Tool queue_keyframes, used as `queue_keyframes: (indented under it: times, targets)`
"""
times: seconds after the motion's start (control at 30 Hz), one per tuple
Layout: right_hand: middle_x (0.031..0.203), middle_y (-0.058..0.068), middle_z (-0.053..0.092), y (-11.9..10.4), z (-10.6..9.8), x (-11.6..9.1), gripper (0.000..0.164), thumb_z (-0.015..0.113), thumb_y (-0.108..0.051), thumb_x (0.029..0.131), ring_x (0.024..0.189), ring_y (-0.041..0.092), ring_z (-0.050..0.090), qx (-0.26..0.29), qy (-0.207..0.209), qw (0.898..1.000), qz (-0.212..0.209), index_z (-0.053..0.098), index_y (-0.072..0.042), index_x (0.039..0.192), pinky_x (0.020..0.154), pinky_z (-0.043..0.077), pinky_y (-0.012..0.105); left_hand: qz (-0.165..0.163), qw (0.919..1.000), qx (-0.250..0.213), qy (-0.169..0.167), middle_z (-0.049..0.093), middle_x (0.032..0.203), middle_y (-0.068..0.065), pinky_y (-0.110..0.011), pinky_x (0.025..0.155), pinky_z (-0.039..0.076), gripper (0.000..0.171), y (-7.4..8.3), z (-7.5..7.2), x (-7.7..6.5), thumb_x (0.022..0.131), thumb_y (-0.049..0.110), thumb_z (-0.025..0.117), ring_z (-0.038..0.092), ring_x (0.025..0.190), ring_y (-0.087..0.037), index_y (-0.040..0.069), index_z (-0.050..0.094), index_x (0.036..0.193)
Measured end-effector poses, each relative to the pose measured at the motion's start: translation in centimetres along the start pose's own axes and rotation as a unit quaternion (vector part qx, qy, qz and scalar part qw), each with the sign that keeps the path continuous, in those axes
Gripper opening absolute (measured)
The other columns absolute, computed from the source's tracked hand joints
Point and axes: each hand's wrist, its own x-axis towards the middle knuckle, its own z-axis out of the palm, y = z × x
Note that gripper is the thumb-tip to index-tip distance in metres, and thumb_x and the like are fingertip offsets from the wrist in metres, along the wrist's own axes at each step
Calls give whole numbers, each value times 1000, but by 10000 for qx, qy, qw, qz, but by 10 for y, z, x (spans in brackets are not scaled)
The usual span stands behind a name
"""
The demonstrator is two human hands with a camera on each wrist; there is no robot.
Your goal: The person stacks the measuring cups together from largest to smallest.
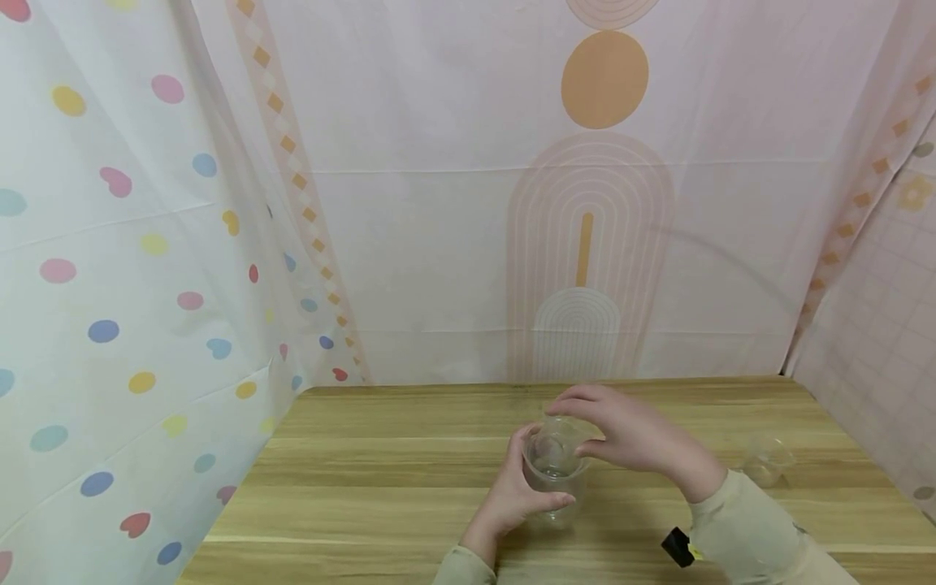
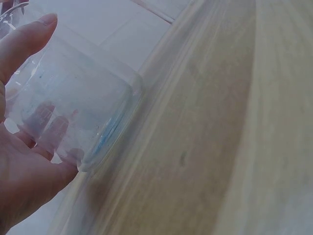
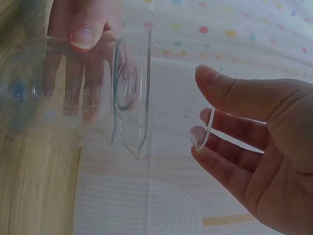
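My left hand (image 1: 509,493) grips a clear beaker (image 3: 80,100) from the side, thumb and fingers around its wall. Printed graduation marks show on that beaker in the right wrist view. A second rim with a spout sits just beyond the first, apparently from another beaker nested inside. My right hand (image 3: 274,127) pinches the rim of a smaller clear vessel (image 3: 209,129), which looks like a beaker, between thumb and fingertips. Its round base (image 3: 128,88) appears within the mouth of the held beakers. Transparent walls make the exact overlap hard to tell.
Another clear beaker-like vessel (image 1: 766,463) stands on the wooden table (image 1: 366,479) to the right, beyond my right sleeve. A small black object (image 1: 678,547) with a yellow mark lies against that sleeve. Patterned cloths hang at the back (image 1: 409,260) and both sides.
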Motion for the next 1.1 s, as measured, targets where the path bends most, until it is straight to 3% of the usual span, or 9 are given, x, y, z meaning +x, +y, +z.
queue_keyframes:
  times: [0.3, 0.9, 1.1]
  targets:
    - [123, 4, 62, -3, 4, 5, 57, 86, -10, 74, 113, 23, 59, -106, -235, 9996, 129, 64, -10, 127, 91, 51, 41, -18, 9999, 78, 68, 36, 145, -12, -49, 106, 28, 98, 0, 1, 1, 68, 3, 89, 38, 130, -28, 14, 30, 145]
    - [123, 5, 63, -3, 20, 11, 58, 88, -15, 72, 113, 25, 60, -224, -574, 9974, 367, 65, -16, 126, 91, 51, 44, 19, 9998, -163, -93, 38, 143, -8, -48, 105, 29, 97, -1, -2, 1, 71, 9, 89, 39, 129, -26, 23, 29, 146]
    - [116, 0, 64, -4, 23, 14, 57, 88, -15, 73, 106, 20, 61, -216, -643, 9971, 356, 67, -16, 125, 87, 53, 39, -139, 9997, -164, -122, 36, 145, -5, -52, 107, 27, 98, -1, -3, 1, 72, 10, 89, 36, 132, -26, 25, 28, 146]
